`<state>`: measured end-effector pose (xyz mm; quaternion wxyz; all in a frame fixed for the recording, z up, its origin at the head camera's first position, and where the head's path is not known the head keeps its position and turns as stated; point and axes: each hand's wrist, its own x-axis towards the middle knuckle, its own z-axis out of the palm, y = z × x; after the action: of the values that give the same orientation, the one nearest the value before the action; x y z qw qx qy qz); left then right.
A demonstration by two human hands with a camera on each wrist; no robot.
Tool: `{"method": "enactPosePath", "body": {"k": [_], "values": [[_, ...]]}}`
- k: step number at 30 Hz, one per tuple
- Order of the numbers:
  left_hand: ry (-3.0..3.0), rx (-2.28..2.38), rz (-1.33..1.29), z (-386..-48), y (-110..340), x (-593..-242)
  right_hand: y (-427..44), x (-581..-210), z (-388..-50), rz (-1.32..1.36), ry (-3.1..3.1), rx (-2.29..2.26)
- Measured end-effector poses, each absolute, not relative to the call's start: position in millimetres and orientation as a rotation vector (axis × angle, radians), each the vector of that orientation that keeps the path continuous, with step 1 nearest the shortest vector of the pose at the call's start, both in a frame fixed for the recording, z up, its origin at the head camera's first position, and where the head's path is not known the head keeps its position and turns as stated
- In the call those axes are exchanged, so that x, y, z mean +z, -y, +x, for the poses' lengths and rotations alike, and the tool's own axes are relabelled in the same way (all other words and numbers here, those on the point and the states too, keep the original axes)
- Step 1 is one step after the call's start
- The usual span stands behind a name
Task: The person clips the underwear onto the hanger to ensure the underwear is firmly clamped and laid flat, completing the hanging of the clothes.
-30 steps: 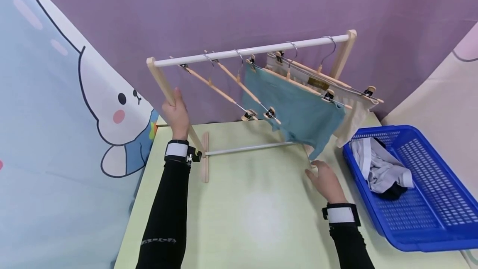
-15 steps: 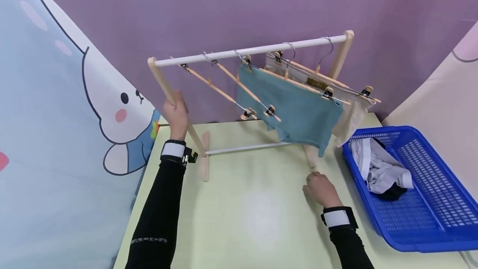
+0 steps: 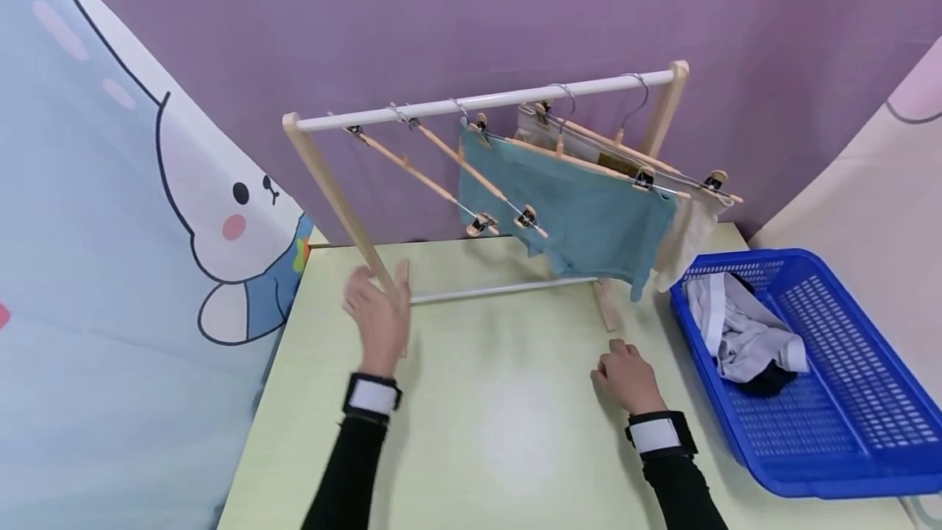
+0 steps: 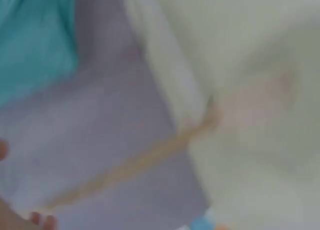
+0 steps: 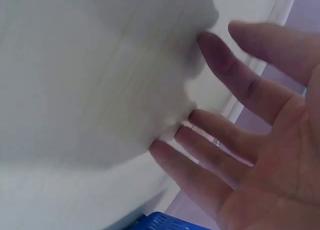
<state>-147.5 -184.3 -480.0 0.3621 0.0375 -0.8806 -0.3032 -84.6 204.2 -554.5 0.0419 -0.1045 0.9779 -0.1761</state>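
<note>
In the head view, a small clothes rack (image 3: 493,100) stood upright on the pale green table (image 3: 508,415), near its far edge, before a purple curtain (image 3: 478,15). The left hand (image 3: 379,325) was low beside the rack's left post (image 3: 333,195), its thumb and fingers apart in a loose spread; whether they touched the wood, I could not tell. The right hand (image 3: 629,379) lay over the table just on the near side of the rack's right foot (image 3: 607,307), its fingers lightly bent. From the rail hung two bare hangers (image 3: 408,168) on the left, then a blue-green garment (image 3: 570,211) clipped to a hanger, and a beige garment (image 3: 684,244) behind it to the right. A blue basket (image 3: 839,489) sat at the right, with grey clothes (image 3: 743,334) bunched inside.

The left wrist view was badly blurred: the post ran slantwise to its foot, the blue-green garment filled the top left corner, and a few fingers showed at bottom left.

In the right wrist view, the right hand's palm faced the camera, thumb and fingers spread wide, fingertips near the tabletop; contact was unclear. A corner of the basket showed below.
</note>
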Motion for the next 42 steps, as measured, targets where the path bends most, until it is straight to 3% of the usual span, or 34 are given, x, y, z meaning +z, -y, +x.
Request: {"method": "enactPosePath", "body": {"k": [7, 13, 20, 35, 42], "values": [[2.854, -0.808, -0.02, -92, 117, -560, -203, -556, -82, -0.289, -2.967, -0.617], [3.137, -0.653, -0.074, -55, 88, -587, -200, -566, -73, -0.313, -2.962, -0.639], [3.205, -0.367, -0.166, -49, 44, -582, -208, -556, -77, -0.348, -2.835, -0.657], [3.26, -0.079, -0.52, -3, -81, -577, -292, -443, -78, -0.314, -2.98, -0.581], [3.224, 0.06, -0.75, 13, -120, -575, -338, -426, -87, -0.166, -2.919, -0.456]]}}
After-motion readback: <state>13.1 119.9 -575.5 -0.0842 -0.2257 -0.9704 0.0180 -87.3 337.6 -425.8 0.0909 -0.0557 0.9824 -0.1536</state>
